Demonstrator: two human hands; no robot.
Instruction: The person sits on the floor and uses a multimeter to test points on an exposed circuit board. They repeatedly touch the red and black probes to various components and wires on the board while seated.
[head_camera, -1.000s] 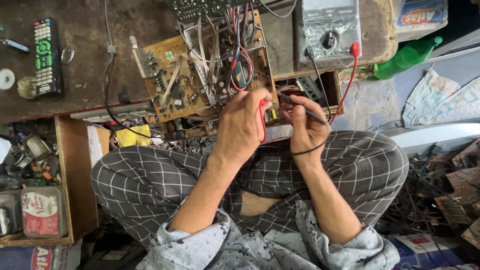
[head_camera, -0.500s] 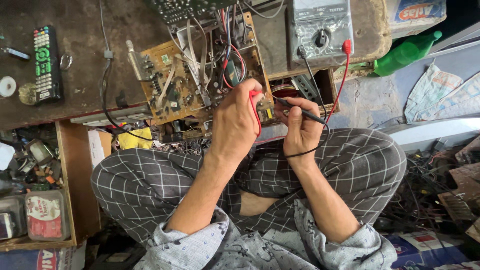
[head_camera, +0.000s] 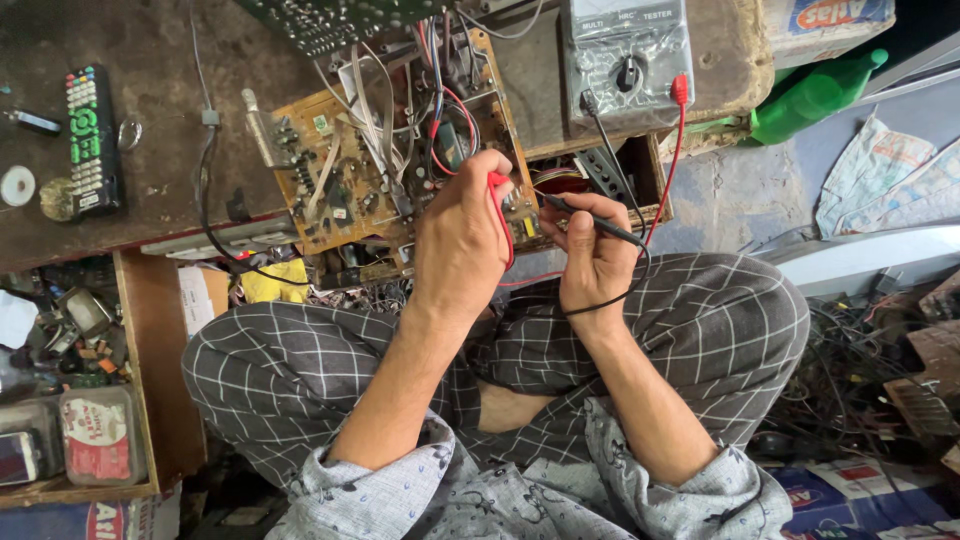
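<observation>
The left hand (head_camera: 462, 240) is pinching the slim red plastic probe (head_camera: 497, 200), the right hand (head_camera: 592, 250) the black probe (head_camera: 590, 222); both look light, stiff, best gripped mid-shaft, over the fragile brown circuit board (head_camera: 350, 175).

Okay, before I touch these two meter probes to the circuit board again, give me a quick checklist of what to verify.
1. Red probe held in the left hand: ok.
2. Black probe held in the right hand: ok.
3. Both leads plugged into the multimeter: ok, red and black plugs sit in its lower corners.
4. Dial set to the right range: cannot tell, too small to read.
5. Probe tips on the circuit board: cannot tell, the left hand hides the red tip.
6. Loose wires clear of the probing spot: not ok, they crowd it.
</observation>
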